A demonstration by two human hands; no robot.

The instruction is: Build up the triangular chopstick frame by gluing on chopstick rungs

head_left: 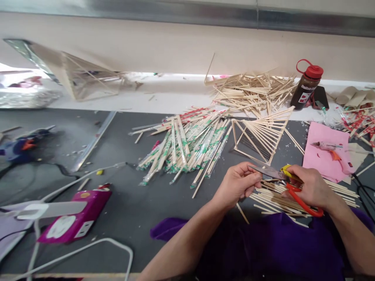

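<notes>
My right hand (pixel 313 187) is closed on a pair of scissors (pixel 274 172) with one yellow and one orange handle loop. The blades point left and reach my left hand (pixel 241 181). Its thumb and fingers are pinched together by the tips; what lies between them is too small to make out. Below both hands, bare wooden sticks (pixel 281 201) lie loosely in a row near the table's front edge. Just beyond stands a fan-shaped stick frame (pixel 260 134), made of many sticks joined at their ends.
Left of the frame lies a heap of wrapped chopsticks (pixel 187 144), with loose sticks (pixel 254 91) piled behind. A dark bottle (pixel 304 89) has a red lid. On pink paper (pixel 316 136) rests a glue gun (pixel 328 146). White cable (pixel 88 244) runs past a magenta box (pixel 73 218).
</notes>
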